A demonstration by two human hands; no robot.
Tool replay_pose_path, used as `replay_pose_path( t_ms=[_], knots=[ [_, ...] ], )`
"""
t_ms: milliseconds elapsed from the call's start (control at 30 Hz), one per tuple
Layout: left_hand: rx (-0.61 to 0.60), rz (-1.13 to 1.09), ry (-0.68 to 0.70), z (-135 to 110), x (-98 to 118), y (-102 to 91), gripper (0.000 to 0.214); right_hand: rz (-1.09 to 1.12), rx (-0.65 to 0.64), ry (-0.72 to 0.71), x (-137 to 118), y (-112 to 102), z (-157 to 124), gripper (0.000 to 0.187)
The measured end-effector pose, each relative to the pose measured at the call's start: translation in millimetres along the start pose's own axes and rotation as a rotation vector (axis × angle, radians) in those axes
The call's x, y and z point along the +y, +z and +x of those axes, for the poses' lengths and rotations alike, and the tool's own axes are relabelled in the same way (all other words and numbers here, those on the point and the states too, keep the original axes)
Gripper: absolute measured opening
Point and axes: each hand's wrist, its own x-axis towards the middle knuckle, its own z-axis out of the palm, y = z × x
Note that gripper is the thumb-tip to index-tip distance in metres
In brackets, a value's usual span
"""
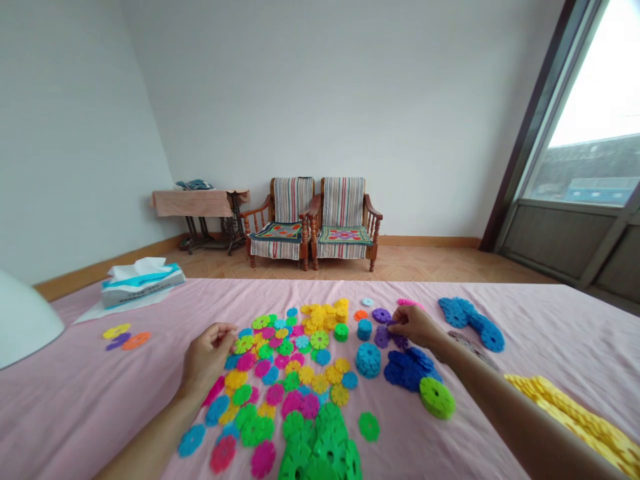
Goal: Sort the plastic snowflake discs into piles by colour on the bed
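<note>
My right hand (416, 325) is closed, its fingertips pinching a purple snowflake disc (383, 336) among a few other purple ones. A thicker purple stack (381, 315) lies just beyond it. My left hand (209, 350) rests at the left edge of a mixed spread of snowflake discs (275, 395), thumb and fingers drawn together; whatever is between them, if anything, is hidden. Blue stacks (369, 360) stand left of my right hand. Nearer to me lie a dark blue heap (411, 369) and a lime green stack (437, 398).
A green heap (325, 447) lies at the front, a yellow pile (323, 315) behind the spread. Yellow rows (575, 417) and a blue row (473, 320) are at right. A tissue box (143, 285) and three loose discs (120, 341) sit left on the pink cloth (125, 393).
</note>
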Motion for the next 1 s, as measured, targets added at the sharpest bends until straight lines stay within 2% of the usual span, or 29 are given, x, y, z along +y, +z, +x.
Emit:
replay_pose_path(
  t_ms=[200, 300, 433, 600, 667, 767, 900, 1000],
  knots=[
    [0.006, -0.014, 0.012, 0.5, -0.4, 0.2, 0.031, -0.044, 0.062, -0.028, 4.3, -5.1, -1.6, 0.005],
    [0.016, 0.003, 0.022, 0.4, -0.8, 0.0, 0.031, -0.073, 0.138, -0.069, -5.0, -11.6, -14.1, 0.010],
    [0.035, 0.112, 0.080, -2.9, 2.0, 0.5, 0.032, -0.100, 0.190, -0.180, -37.1, -17.0, -53.5, 0.017],
    [0.016, 0.224, 0.251, -13.0, 16.7, 5.3, 0.028, -0.146, 0.059, -0.312, -66.0, 0.2, -116.4, 0.026],
    [-0.036, 0.243, 0.333, -18.4, 25.3, 8.6, 0.025, -0.162, -0.013, -0.320, -65.4, 12.7, -134.3, 0.027],
    [-0.194, 0.271, 0.454, -27.2, 38.5, 16.1, 0.022, -0.155, -0.100, -0.341, -57.9, 29.0, -148.9, 0.027],
    [-0.429, 0.323, 0.600, -39.9, 54.3, 32.9, 0.020, -0.140, -0.115, -0.327, -50.5, 38.5, -152.4, 0.027],
    [-0.557, 0.381, 0.681, -48.5, 65.9, 48.7, 0.021, -0.134, -0.125, -0.314, -49.6, 39.0, -151.3, 0.025]
  ],
)
